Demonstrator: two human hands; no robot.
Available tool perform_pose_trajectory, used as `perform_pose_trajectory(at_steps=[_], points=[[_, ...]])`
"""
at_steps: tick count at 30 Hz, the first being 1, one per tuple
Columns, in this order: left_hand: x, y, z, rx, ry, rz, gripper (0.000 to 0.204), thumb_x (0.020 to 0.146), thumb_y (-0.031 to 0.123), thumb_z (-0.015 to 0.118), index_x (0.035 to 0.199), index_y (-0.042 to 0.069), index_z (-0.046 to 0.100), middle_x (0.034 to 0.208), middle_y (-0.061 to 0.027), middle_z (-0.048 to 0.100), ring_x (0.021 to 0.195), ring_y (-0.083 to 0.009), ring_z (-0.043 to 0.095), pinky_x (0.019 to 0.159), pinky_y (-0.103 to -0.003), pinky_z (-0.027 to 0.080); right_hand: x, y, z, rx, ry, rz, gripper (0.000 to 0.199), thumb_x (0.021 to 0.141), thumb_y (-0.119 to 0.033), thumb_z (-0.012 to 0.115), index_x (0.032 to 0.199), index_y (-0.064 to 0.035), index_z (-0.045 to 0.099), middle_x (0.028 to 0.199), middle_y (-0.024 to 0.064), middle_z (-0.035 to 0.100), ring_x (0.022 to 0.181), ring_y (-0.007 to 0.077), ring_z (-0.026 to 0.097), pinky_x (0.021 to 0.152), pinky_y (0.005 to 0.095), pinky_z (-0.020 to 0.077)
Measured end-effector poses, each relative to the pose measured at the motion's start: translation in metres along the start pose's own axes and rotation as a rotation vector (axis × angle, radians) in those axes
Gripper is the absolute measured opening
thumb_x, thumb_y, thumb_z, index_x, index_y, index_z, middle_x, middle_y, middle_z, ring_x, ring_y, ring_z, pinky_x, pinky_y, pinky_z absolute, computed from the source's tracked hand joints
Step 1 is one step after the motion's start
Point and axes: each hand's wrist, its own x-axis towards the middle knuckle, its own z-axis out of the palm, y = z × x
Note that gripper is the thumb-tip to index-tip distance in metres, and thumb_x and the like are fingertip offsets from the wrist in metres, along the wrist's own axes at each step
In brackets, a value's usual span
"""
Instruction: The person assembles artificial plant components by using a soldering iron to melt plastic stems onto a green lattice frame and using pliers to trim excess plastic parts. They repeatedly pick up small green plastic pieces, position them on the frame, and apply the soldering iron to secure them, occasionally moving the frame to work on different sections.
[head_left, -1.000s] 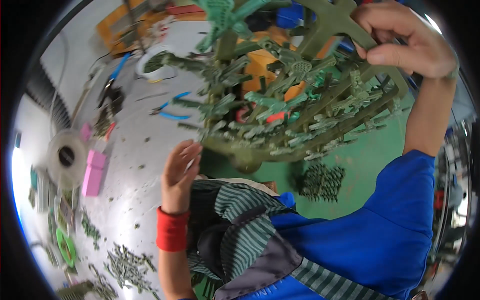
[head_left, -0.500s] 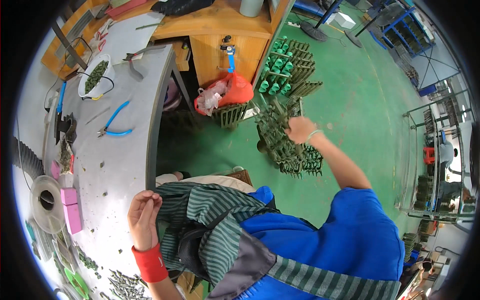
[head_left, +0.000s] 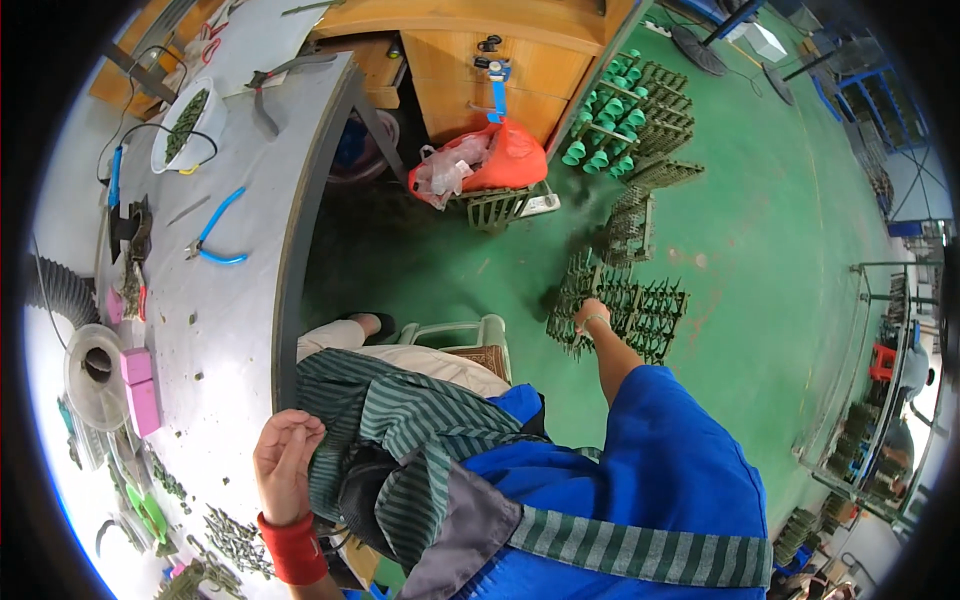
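Observation:
Out over the floor at my right side, my right hand (head_left: pixel 593 315) is closed on the top of a dark green spiky rack (head_left: pixel 575 300), which stands low among others like it. A second spiky rack (head_left: pixel 655 310) stands right beside it. The fingertips are partly hidden against the dark parts. My left hand (head_left: pixel 286 460), above a red wristband (head_left: pixel 293 550), is raised by the table's edge with thumb and fingers pinched together. Whatever may be between those fingertips is too small to make out.
The grey table (head_left: pixel 245 300) at left carries blue-handled pliers (head_left: pixel 215 235), dark-handled pliers (head_left: pixel 265 100), a white tub of green pieces (head_left: pixel 185 125) and pink blocks (head_left: pixel 140 393). A stool (head_left: pixel 490 345), a red bag (head_left: pixel 515 155) and racks with green cups (head_left: pixel 610 115) stand nearby.
My right hand has lowered the dark green rack to the floor, moving nearer to me beside the other racks. The view has shifted slightly; my left hand stays pinched by the table edge.

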Motion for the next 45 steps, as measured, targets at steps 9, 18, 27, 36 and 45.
perform_pose_trajectory(at_steps=[9,18,27,36,45], points=[[-0.006,-0.014,-0.002,-0.029,0.016,-0.019,0.017,0.1,0.002,0.052,0.113,-0.001,0.062,0.106,-0.0097,0.067,0.1,-0.0165,0.065,0.096,-0.033,0.052,-0.006,-0.002,0.021,-0.046,0.121,0.013,0.021,0.092,-0.015,0.064,0.1,0.0036,0.069,0.096,0.0208,0.074,0.084,0.0299,0.074,0.07,0.0371,0.0617],[-0.007,-0.02,0.0,-0.039,-0.006,-0.022,0.017,0.1,0.002,0.051,0.113,-0.001,0.062,0.106,-0.0097,0.067,0.1,-0.0174,0.064,0.095,-0.033,0.051,0.011,0.01,0.021,0.057,0.012,0.141,0.041,0.089,-0.023,0.068,0.121,0.0007,0.06,0.121,0.0193,0.067,0.107,0.0296,0.068,0.086,0.0381,0.0578],[-0.02,-0.025,0.009,-0.051,-0.014,0.005,0.017,0.1,-0.001,0.05,0.111,-0.004,0.063,0.104,-0.0098,0.068,0.1,-0.0159,0.065,0.094,-0.03,0.051,-0.001,-0.015,-0.016,-0.007,-0.106,0.09,0.028,0.1,-0.015,0.052,0.111,0.0076,0.065,0.082,0.0223,0.068,0.066,0.0316,0.071,0.055,0.0407,0.0582],[-0.065,-0.043,-0.024,-0.119,-0.004,0.225,0.018,0.101,0.003,0.052,0.114,-0.003,0.062,0.108,-0.0077,0.067,0.105,-0.0142,0.063,0.096,-0.029,0.05,-0.226,-0.266,-0.173,0.217,-0.416,-1.232,0.025,0.093,-0.012,0.067,0.116,-0.0028,0.062,0.083,0.0051,0.065,0.081,0.0135,0.067,0.072,0.0257,0.0527],[-0.178,-0.089,-0.122,-0.146,0.726,0.501,0.02,0.1,0.003,0.054,0.117,-0.002,0.062,0.106,-0.0062,0.068,0.101,-0.0135,0.064,0.092,-0.029,0.051,-0.517,-0.434,-0.142,-0.368,-0.975,-1.822,0.022,0.094,-0.007,0.066,0.115,0.0006,0.064,0.095,0.0057,0.069,0.091,0.012,0.065,0.084,0.0275,0.0522]])
